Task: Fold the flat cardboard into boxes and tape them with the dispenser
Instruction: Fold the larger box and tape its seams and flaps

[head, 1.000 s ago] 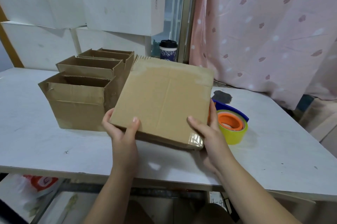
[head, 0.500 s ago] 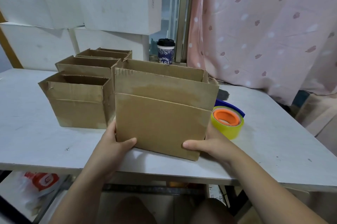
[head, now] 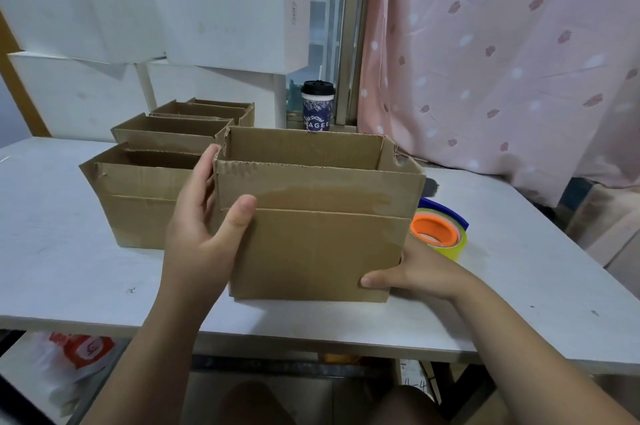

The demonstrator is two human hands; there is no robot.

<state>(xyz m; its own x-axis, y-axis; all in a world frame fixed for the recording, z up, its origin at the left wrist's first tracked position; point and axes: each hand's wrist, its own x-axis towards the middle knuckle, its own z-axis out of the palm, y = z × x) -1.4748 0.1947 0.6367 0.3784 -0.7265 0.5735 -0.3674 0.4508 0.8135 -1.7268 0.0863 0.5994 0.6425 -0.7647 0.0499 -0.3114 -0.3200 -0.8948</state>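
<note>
Holding cardboard box (head: 318, 244), cup (head: 317, 107) reading "HAGEE"

White table (head: 52, 216), pink dotted curtain (head: 502, 61), white wall panels (head: 207, 2).

Only the lidded paper cup (head: 318, 106) bears legible letters, reading "HAGEE".

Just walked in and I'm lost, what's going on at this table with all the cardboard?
A person holds an open-topped cardboard box upright on the white table, left hand gripping its upper left corner, right hand its lower right corner. More open boxes stand in a row to its left. The tape dispenser lies untouched beside the right hand.
</note>
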